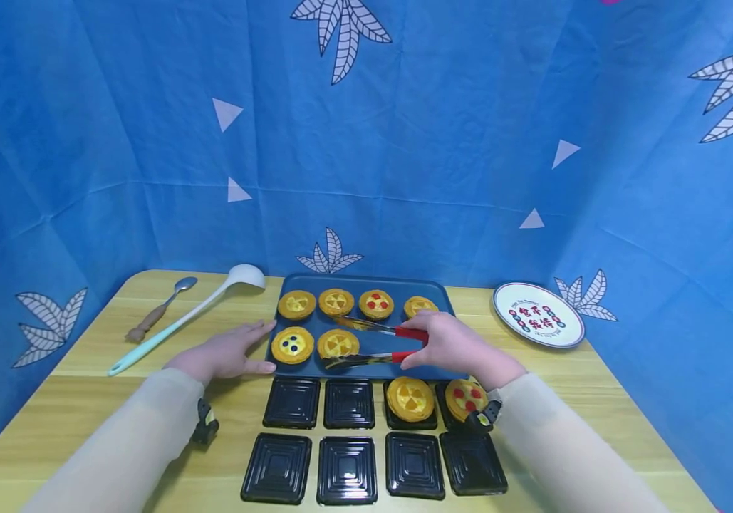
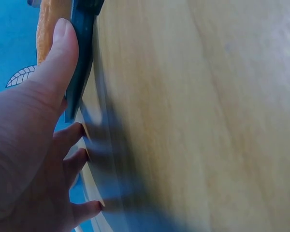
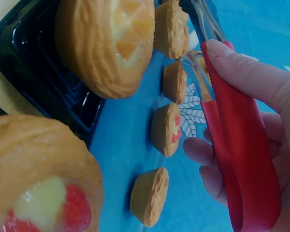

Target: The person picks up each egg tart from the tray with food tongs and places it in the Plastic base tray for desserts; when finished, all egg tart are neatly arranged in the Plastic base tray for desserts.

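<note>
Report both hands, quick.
Left hand: open, at the left edge of the tray.
Right hand: holding the red-handled tongs.

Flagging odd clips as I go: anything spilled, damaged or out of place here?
Nothing stands out: the visible tarts look unbroken, the black bases lie in two rows, no spill shows on the table, and the right hand holds the tongs over the tray.

Right hand [image 1: 446,342]: grips red-handled tongs [image 1: 409,333]; their arms straddle an orange-topped tart [image 1: 338,344], left of its fingers;
Left hand [image 1: 234,349]: fingers at the blue tray's [image 1: 315,281] left edge;
Black trays [image 1: 292,402]: eight, nearer the person than the fingers; two bear tarts [image 1: 410,399];
Ladle [image 1: 180,323], spoon [image 1: 154,315]: left of the left fingers;
Plate [image 1: 538,315]: right of the right fingers.
</note>
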The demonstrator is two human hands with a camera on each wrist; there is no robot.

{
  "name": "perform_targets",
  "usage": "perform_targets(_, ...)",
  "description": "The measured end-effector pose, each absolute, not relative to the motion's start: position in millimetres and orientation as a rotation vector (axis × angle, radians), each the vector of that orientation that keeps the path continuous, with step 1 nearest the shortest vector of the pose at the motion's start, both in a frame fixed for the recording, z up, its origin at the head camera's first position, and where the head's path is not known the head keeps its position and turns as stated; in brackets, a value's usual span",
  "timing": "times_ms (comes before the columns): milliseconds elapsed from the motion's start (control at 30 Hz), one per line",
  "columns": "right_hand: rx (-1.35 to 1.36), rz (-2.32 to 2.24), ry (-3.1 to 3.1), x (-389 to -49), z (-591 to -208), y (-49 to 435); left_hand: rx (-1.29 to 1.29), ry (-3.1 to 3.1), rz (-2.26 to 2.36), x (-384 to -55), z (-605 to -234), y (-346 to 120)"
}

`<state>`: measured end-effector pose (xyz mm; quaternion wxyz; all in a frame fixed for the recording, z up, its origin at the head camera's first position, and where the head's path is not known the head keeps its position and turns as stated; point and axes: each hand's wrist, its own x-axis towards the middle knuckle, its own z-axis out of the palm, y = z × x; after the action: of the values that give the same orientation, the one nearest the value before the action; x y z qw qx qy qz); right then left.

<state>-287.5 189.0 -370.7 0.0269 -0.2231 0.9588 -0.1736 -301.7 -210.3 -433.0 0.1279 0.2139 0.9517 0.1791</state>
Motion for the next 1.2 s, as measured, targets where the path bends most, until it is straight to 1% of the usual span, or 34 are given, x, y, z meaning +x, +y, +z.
perform_targets(367,-0.67,-0.474,2.972,-283.9,-375.6,183.3,0.598,2.767,0.515,-301.4,-432.1,-208.6)
perform_targets(700,-0.738,-0.515,2.991,-280.1,-373.8,189.4,0.597,2.764,0.522,-301.2,-431.5,-209.4)
perform_targets(967,-0.87,-0.592,2.952,-264.8,-360.8,202.2,0.592,2.765,0.517,-302.2,-432.7,-209.5)
perform_targets(1200,-0.872,-0.6,2.854,-247.1,-358.5,211.9,0.586,2.757,0.53,-300.5,-430.1,-208.6)
